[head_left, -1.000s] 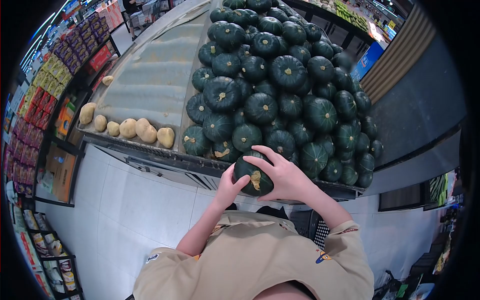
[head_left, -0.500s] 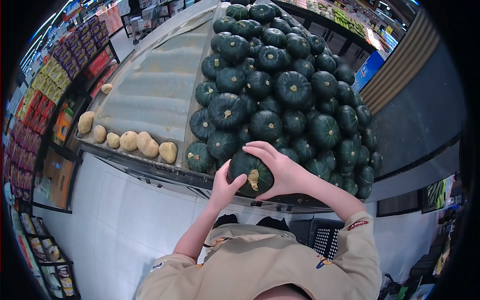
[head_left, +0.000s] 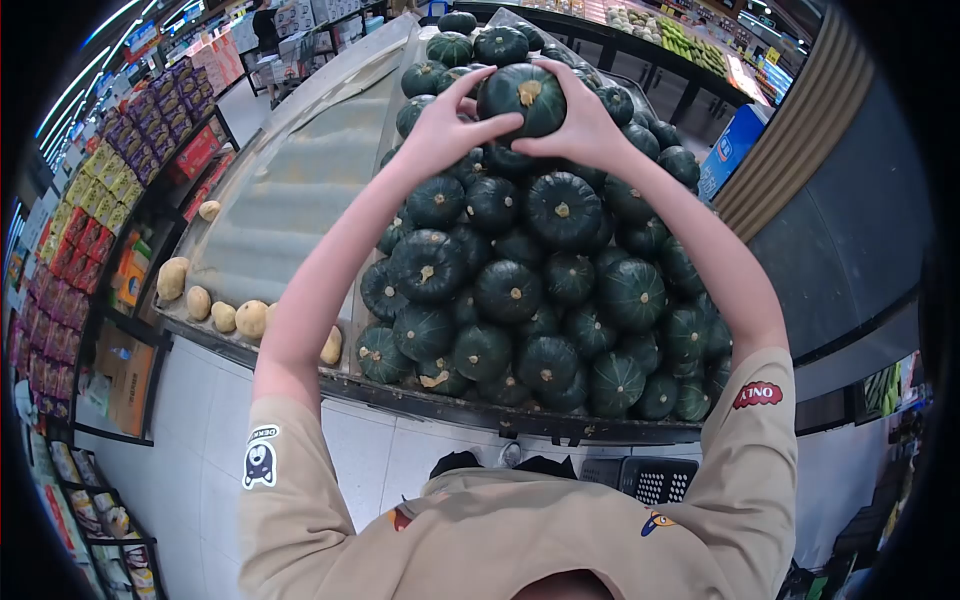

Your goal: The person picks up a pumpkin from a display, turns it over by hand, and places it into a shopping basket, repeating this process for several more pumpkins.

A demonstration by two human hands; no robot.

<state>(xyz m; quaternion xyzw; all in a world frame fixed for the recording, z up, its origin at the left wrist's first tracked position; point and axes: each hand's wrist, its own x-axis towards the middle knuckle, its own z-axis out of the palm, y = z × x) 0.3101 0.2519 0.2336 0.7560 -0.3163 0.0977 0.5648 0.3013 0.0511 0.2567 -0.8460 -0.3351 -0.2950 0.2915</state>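
Note:
Between both palms I grip a dark green pumpkin (head_left: 512, 108) with a tan stem, over the far part of the pumpkin pile (head_left: 508, 291). My left hand (head_left: 445, 128) wraps its left side, thumb along the lower front. On the right side, my right hand (head_left: 582, 122) curls round it, with the thumb below the stem. Both arms reach forward, nearly straight. Other green pumpkins lie heaped beneath and around the held one, partly hidden by my hands and forearms.
Left of the pile is a grey display surface (head_left: 300, 190) with several potatoes (head_left: 252, 318) along its front edge. A black basket (head_left: 655, 480) sits on the floor by my feet. Packaged goods fill the shelves (head_left: 80, 230) at far left. A person (head_left: 267, 35) stands by a cart in the background.
Both hands have carried the pumpkin from the near edge of the pile up and away to its far part. My arms have stretched out, and the view has shifted slightly.

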